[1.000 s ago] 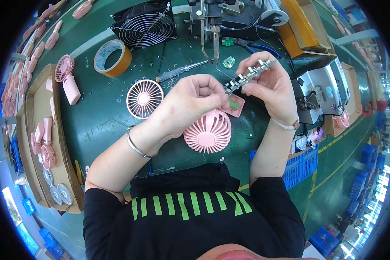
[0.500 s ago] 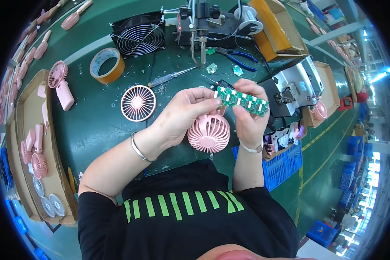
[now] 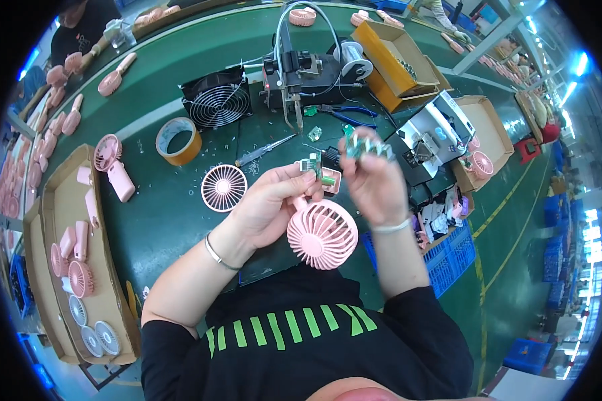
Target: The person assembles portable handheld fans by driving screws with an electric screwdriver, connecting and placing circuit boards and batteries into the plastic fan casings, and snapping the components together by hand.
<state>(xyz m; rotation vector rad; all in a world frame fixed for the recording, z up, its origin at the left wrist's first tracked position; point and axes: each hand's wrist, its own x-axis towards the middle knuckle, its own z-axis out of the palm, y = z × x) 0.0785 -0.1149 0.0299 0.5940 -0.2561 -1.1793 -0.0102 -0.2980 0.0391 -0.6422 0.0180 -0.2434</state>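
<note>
My left hand (image 3: pixel 274 204) is closed, pinching a small green circuit board (image 3: pixel 310 164) between thumb and fingers. Just under those fingers is a pink handheld fan (image 3: pixel 322 235), its round cage toward me. The fan's handle looks opened, with a green cylinder (image 3: pixel 328 180) showing inside; my fingers partly cover the neck, and whether they also grip it is hard to tell. To the right, my right hand (image 3: pixel 376 190) is raised, closed on a strip of joined green circuit boards (image 3: pixel 369 148), blurred by motion. The two hands are apart.
A pink fan grille (image 3: pixel 224 188), screwdriver (image 3: pixel 266 151), tape roll (image 3: pixel 178 141) and black cooling fan (image 3: pixel 216 98) lie left of centre. Beyond my hands stand a soldering machine (image 3: pixel 308 80) and blue-handled pliers (image 3: pixel 351 113). A cardboard tray (image 3: pixel 40 254) holds fan parts at left.
Both hands were together on the board strip. Now a small board is in my left hand, and my right hand has moved away with the strip. The whole view has shifted.
</note>
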